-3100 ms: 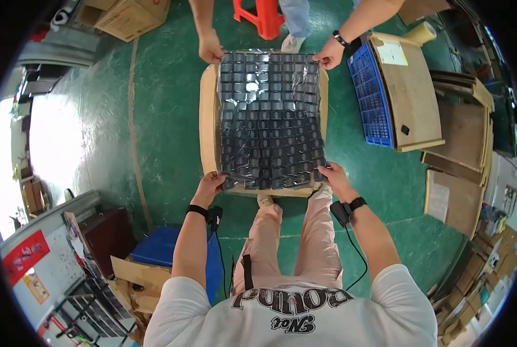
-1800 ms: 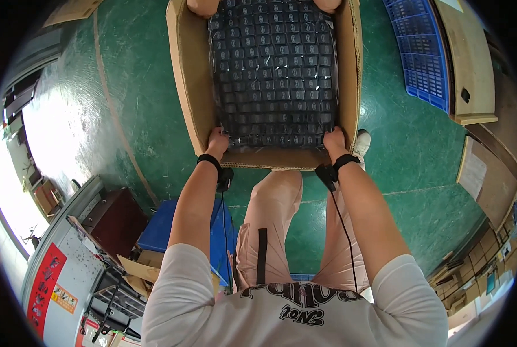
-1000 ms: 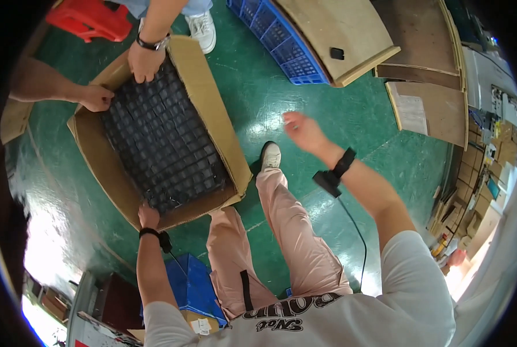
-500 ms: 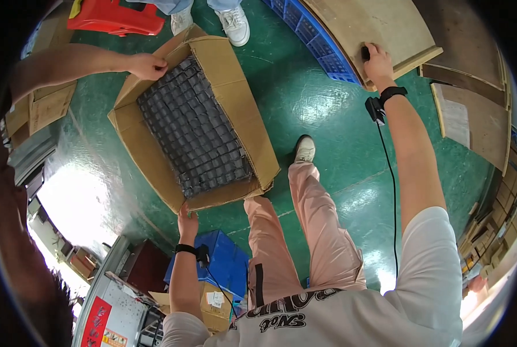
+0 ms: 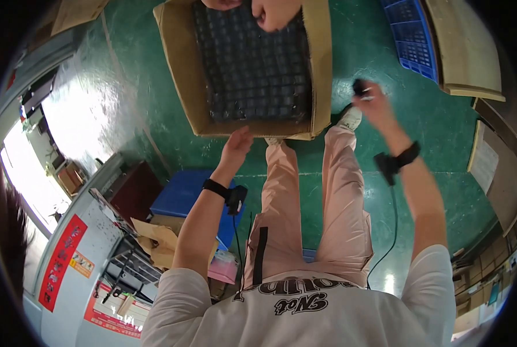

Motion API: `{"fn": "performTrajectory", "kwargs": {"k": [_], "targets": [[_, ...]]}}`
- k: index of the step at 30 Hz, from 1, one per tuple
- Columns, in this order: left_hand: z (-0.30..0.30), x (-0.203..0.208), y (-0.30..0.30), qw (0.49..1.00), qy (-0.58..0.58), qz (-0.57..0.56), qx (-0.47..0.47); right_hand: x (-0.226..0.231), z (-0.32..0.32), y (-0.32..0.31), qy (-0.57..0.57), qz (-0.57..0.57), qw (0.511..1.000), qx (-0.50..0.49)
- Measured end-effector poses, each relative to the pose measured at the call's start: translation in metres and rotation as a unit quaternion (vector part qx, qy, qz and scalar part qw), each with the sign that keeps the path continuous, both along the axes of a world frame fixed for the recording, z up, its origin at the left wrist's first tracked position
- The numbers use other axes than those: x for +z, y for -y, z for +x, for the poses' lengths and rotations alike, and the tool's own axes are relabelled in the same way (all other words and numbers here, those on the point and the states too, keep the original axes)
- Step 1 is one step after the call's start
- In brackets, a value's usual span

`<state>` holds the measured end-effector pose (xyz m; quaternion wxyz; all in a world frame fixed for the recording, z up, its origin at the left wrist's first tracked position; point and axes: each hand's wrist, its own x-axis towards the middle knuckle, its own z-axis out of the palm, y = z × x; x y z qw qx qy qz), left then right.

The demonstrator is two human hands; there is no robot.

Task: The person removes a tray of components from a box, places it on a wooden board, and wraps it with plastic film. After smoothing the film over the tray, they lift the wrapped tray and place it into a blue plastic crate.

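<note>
An open cardboard box (image 5: 180, 75) stands on the floor ahead of me. Rows of small dark blocks (image 5: 252, 69), seemingly under clear film, fill it. My left hand (image 5: 237, 147) is at the box's near edge with its fingers curled in; nothing shows in them, and I cannot tell whether it touches the cardboard. Off the box's right side, my right hand (image 5: 377, 107) is raised and smeared by motion, closed on a small black object (image 5: 359, 88) whose kind I cannot make out. Another person's hands (image 5: 277, 13) reach over the far part of the box.
To the far right, a wooden board (image 5: 466, 46) lies on a blue plastic crate (image 5: 411, 43). A blue bin (image 5: 180, 194) and an opened carton (image 5: 160, 237) are at my left. Cables hang from both wrist straps. My shoe (image 5: 351, 117) is close to the box.
My right hand has left the board, carrying the black object toward the box. My left hand has come off its hold on the box's near corner. The box appears nearer the top after my view shifted.
</note>
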<state>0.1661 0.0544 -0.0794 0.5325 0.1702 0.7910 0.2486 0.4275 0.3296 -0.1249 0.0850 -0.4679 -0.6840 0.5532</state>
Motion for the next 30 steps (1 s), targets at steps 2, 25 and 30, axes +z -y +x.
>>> {"fn": "performTrajectory", "kwargs": {"k": [2, 25, 30], "targets": [[0.012, 0.022, -0.017, 0.978, 0.144, -0.015, 0.153, 0.009, -0.042, 0.061, -0.060, -0.170, 0.981, 0.068], [-0.025, 0.022, 0.120, 0.874, 0.187, 0.074, 0.442, 0.027, -0.209, 0.265, 0.006, -0.594, 0.797, 0.109], [-0.033, 0.013, 0.142, 0.842, 0.174, 0.088, 0.503, 0.020, -0.236, 0.267, -0.001, -0.558, 0.825, 0.089]]}}
